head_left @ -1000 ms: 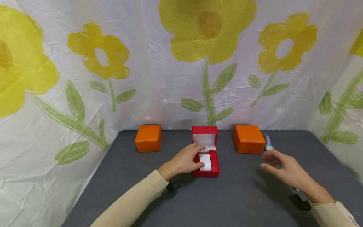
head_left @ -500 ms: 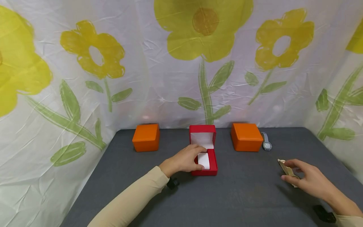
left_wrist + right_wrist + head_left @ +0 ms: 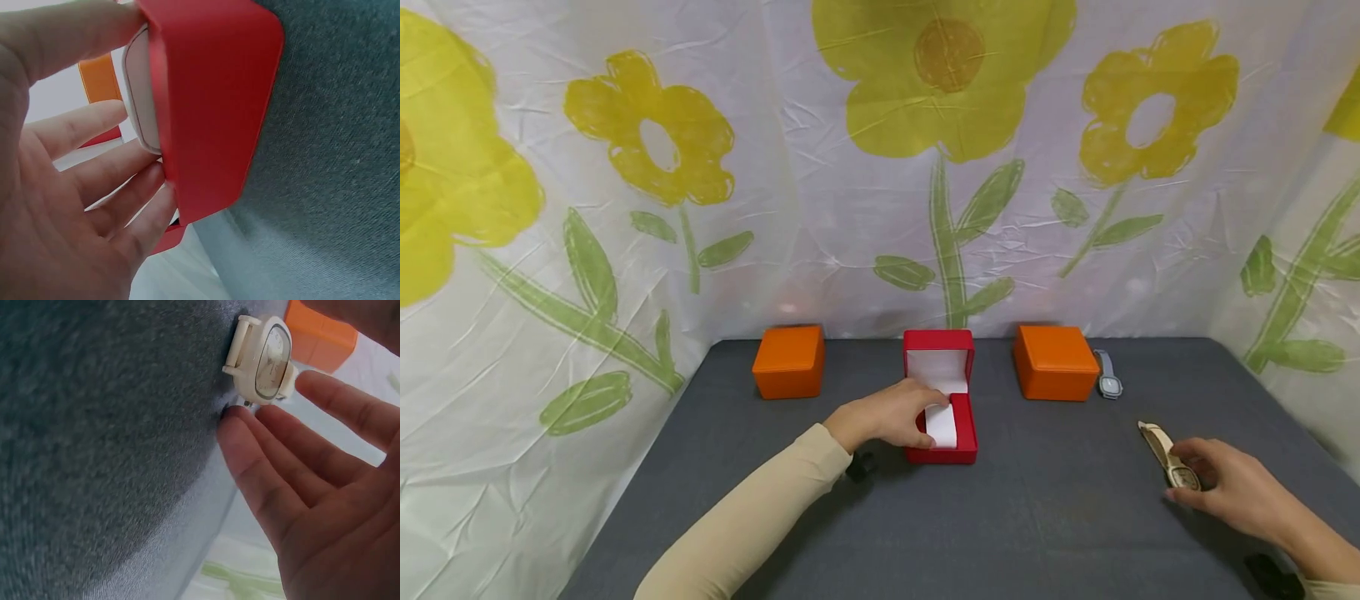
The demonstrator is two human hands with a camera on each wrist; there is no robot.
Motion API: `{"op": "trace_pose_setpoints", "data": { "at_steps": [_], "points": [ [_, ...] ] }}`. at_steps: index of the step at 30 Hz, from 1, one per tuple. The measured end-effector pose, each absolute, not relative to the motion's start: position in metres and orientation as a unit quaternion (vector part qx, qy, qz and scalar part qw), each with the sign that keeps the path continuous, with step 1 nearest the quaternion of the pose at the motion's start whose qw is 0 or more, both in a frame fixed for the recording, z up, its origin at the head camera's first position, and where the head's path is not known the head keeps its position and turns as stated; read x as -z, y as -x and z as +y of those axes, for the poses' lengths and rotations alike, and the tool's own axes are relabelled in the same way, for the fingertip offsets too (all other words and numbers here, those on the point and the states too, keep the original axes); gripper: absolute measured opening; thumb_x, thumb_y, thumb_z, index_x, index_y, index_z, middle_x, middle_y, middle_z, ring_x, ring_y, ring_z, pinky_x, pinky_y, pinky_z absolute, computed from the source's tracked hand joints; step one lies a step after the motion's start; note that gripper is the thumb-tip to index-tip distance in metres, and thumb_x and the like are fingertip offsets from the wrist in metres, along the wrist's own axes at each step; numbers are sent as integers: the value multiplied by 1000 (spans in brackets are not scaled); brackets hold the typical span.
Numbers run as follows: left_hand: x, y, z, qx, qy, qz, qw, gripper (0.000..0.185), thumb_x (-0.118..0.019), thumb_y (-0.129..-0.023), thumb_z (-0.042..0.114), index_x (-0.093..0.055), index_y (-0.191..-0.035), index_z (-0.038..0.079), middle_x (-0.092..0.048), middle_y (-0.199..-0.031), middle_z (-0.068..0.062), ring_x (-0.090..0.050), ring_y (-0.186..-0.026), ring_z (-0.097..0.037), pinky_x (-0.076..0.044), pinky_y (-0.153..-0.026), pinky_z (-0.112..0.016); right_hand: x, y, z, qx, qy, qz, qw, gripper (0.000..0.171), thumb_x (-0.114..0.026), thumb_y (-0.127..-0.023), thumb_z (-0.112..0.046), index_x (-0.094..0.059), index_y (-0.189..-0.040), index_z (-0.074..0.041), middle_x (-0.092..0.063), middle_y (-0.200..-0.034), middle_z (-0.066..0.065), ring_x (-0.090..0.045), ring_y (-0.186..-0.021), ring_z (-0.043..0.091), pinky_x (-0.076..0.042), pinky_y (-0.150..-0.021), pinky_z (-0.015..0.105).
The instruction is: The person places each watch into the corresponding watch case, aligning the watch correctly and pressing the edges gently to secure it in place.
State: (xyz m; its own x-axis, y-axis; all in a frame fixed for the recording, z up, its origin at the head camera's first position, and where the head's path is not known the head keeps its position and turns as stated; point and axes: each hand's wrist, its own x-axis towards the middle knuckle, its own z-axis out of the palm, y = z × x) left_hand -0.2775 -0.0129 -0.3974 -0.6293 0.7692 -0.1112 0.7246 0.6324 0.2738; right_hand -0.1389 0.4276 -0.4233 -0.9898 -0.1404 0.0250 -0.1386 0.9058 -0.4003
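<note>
- Cream watch (image 3: pixel 1171 461) lies on the grey table (image 3: pixel 1045 517), well right of the open red box (image 3: pixel 946 398); we close our right hand (image 3: pixel 1232 492) gently on its case, fingers just touching, not yet clasped.
- Our left hand (image 3: pixel 891 415) grips the box's near left edge, steadying it.

Bright even light, soft shadows, wide-angle bending, blurred wrist close-ups.
</note>
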Motion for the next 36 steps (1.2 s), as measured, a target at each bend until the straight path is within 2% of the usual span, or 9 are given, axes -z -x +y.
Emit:
{"op": "trace_pose_setpoints", "data": {
  "at_steps": [5, 11, 15, 19, 28, 36],
  "points": [
    [396, 278, -13, -98, -414, 897, 118, 62, -77, -76, 34, -55, -133, 20, -56, -123, 4, -44, -110, -12, -45, -91, -29, 426, 138, 430, 197, 73, 977, 26, 65, -83, -70, -40, -58, -118, -3, -66, -93, 0, -61, -78, 7, -46, -60, 28],
    [398, 278, -13, -103, -418, 896, 109, 60, -77, -76, 34, -57, -131, 21, -57, -122, 5, -45, -109, -12, -45, -91, -28, 427, 138, 431, 187, 77, 979, 30, 54, -82, -73, -24, -58, -117, -2, -64, -93, -1, -59, -74, 7, -47, -58, 28],
    [400, 278, -15, -112, -422, 894, 102, 60, -78, -75, 35, -58, -130, 19, -58, -121, 5, -46, -108, -12, -46, -90, -26, 430, 137, 432, 189, 93, 978, 12, 41, -81, -74, -16, -61, -109, -6, -62, -89, -3, -52, -69, 0, -44, -56, 27],
    [401, 278, -15, -118, -425, 892, 92, 62, -78, -75, 35, -57, -131, 17, -58, -122, 5, -48, -106, -11, -46, -90, -26, 431, 135, 432, 198, 108, 974, -4, 35, -79, -74, -11, -62, -104, -9, -64, -93, 0, -50, -68, -2, -44, -55, 26],
    [400, 274, -19, -153, -409, 897, 75, 70, -77, -76, 33, -47, -137, 17, -52, -130, 0, -47, -109, -13, -46, -93, -32, 423, 140, 416, 205, 128, 966, -86, 36, -81, -72, -9, -63, -103, -11, -62, -91, -1, -53, -69, -2, -46, -55, 26],
    [406, 274, -23, -208, -417, 884, 43, 81, -77, -75, 31, -38, -143, 13, -47, -128, -1, -46, -109, -13, -48, -90, -27, 411, 148, 388, 231, 156, 956, -95, 37, -79, -75, -7, -62, -107, -8, -59, -97, 1, -54, -74, 1, -48, -58, 25]
  ]
}}
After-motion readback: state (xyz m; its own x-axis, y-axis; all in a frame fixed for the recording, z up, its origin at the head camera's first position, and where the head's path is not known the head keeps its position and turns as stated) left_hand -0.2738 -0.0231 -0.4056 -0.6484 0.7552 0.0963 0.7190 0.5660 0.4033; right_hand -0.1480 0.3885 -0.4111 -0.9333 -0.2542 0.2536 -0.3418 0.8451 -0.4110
